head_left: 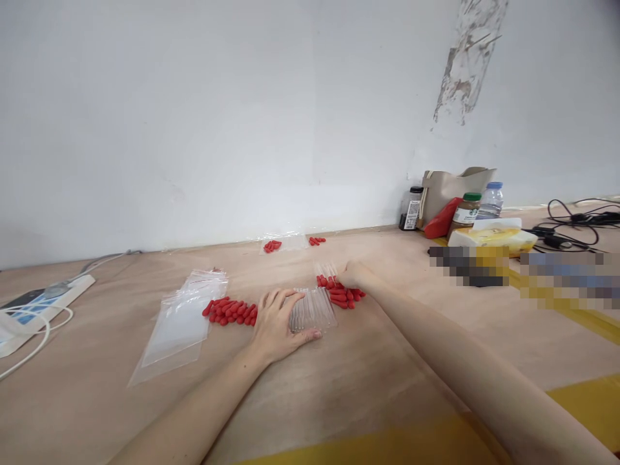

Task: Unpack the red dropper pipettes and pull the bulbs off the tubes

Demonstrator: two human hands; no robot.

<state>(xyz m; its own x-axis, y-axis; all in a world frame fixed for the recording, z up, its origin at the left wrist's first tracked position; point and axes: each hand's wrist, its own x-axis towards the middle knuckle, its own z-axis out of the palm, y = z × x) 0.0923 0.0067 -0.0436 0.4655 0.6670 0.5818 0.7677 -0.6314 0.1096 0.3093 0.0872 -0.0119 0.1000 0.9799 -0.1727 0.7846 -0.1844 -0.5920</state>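
My left hand (276,323) lies flat on the table with fingers spread, its thumb and fingertips touching a row of clear plastic tubes (312,310). My right hand (352,276) reaches forward with fingers curled down into a pile of small red caps (341,294); what its fingers hold is hidden. A second pile of red caps (231,311) lies just left of my left hand. Beside that pile rests a stack of clear zip bags (181,323).
A filled bag of red caps (283,244) and a few loose caps (317,241) lie by the wall. Bottles, a beige bag (450,190) and a tissue pack (491,237) stand at the right, with black cables (576,223). White cable and device (33,307) at left.
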